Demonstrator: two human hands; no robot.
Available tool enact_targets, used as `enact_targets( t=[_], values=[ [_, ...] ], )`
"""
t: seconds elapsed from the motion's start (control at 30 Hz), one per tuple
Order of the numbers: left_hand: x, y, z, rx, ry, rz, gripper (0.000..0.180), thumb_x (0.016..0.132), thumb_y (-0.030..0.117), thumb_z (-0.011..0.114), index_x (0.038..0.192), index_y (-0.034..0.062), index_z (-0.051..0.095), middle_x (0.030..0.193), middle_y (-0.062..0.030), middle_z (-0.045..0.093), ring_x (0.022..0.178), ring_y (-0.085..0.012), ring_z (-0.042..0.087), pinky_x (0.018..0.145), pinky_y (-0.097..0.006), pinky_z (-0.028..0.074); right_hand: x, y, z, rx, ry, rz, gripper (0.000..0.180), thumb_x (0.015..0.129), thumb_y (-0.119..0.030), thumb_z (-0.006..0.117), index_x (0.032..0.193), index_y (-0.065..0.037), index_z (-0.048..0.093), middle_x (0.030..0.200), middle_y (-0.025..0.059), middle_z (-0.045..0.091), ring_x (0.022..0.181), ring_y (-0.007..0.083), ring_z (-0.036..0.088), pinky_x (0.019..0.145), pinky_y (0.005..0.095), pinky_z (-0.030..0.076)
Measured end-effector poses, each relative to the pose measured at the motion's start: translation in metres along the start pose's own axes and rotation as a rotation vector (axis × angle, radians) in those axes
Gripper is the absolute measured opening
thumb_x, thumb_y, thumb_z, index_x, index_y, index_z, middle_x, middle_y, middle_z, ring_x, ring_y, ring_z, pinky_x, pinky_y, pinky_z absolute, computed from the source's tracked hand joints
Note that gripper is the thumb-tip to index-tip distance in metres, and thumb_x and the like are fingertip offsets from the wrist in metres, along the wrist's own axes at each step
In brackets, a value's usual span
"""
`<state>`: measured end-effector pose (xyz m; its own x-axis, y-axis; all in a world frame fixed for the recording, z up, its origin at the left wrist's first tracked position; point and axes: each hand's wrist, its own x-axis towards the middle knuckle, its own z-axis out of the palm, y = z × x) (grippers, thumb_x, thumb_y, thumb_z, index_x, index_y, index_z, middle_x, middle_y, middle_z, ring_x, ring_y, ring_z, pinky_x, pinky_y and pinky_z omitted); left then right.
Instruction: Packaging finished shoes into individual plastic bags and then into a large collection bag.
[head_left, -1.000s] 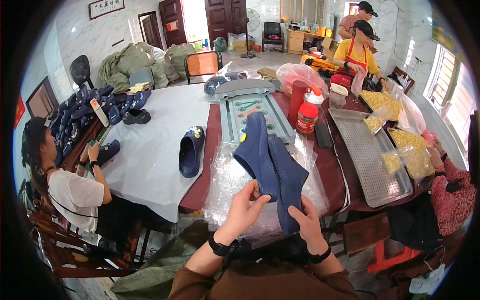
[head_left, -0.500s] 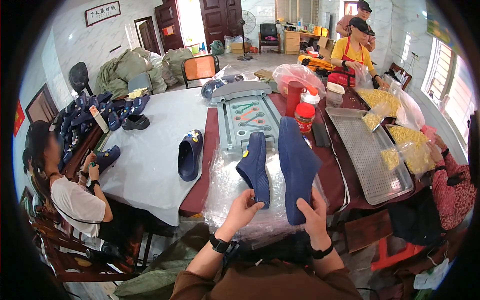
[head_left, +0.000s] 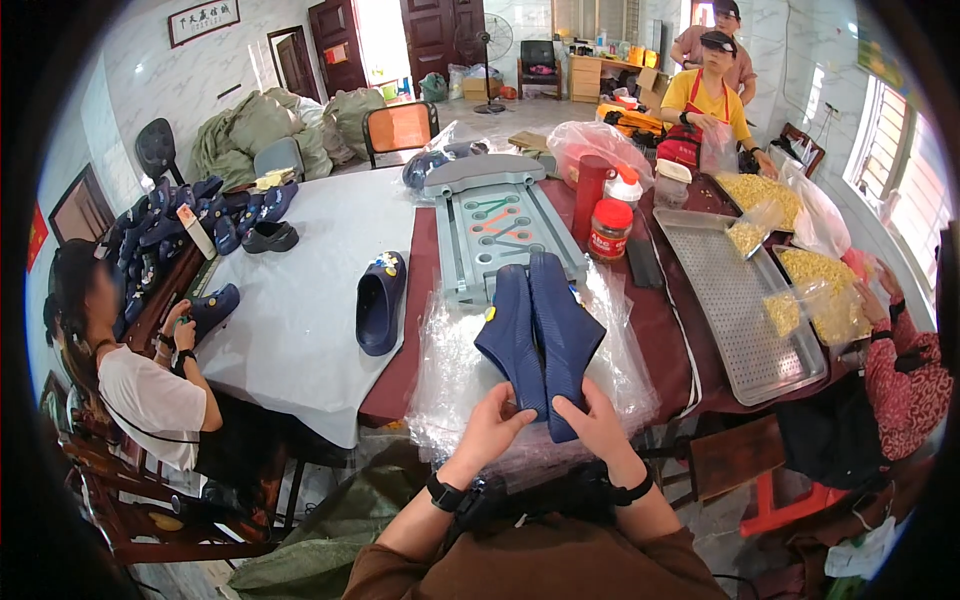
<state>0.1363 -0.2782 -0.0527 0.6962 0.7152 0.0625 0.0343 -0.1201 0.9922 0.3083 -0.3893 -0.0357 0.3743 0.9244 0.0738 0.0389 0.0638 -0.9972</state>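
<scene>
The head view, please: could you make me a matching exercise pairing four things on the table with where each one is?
Things:
1. pair of blue clogs
2. single blue clog
3. red-lidded jar
4. metal tray

Places:
A. on the white cloth, left of the hands
B. right side of the table, beside the yellow pieces
C. held by the left hand and right hand, over clear plastic bags
D. just right of the grey board

Pairs: 1-C, 2-A, 3-D, 4-B
</scene>
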Motion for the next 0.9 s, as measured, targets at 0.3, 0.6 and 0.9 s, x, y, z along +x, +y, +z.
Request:
enact_targets(
  t=[0.3, 0.6, 0.9],
  values=[
    [0.000, 0.000, 0.004, -0.394, -0.036, -0.055, 0.060, 0.102, 0.009, 0.064, 0.152, -0.0028, 0.034, 0.127, -0.0106, 0.063, 0.112, -0.0138, 0.060, 0.094, -0.028, 0.049, -0.021, -0.037, 0.030, -0.960, 0.310, -0.393, 0.124, 0.071, -0.043, 0.090, 0.160, 0.000, 0.014, 0.138, 0.0308, 0.047, 0.121, 0.0457, 0.056, 0.097, 0.0478, 0.051],
    [-0.008, 0.007, 0.007, -0.013, -0.153, 0.010, 0.071, 0.101, 0.025, 0.068, 0.154, -0.0050, 0.032, 0.130, -0.0154, 0.062, 0.114, -0.0191, 0.062, 0.099, -0.033, 0.049, -0.011, -0.022, 0.035, -0.965, 0.357, -0.140, 0.116, 0.069, -0.042, 0.089, 0.160, -0.010, 0.024, 0.130, 0.0289, 0.048, 0.107, 0.0477, 0.061, 0.087, 0.0528, 0.053],
    [-0.017, 0.055, -0.028, 0.752, -0.056, 0.356, 0.052, 0.084, 0.031, 0.080, 0.125, 0.0026, 0.064, 0.132, -0.0233, 0.064, 0.118, -0.0432, 0.060, 0.102, -0.045, 0.049, -0.026, -0.039, 0.004, -1.017, 0.417, -0.161, 0.108, 0.061, -0.035, 0.087, 0.154, -0.011, 0.037, 0.118, 0.0213, 0.051, 0.107, 0.0417, 0.058, 0.088, 0.0497, 0.052]
  ],
)
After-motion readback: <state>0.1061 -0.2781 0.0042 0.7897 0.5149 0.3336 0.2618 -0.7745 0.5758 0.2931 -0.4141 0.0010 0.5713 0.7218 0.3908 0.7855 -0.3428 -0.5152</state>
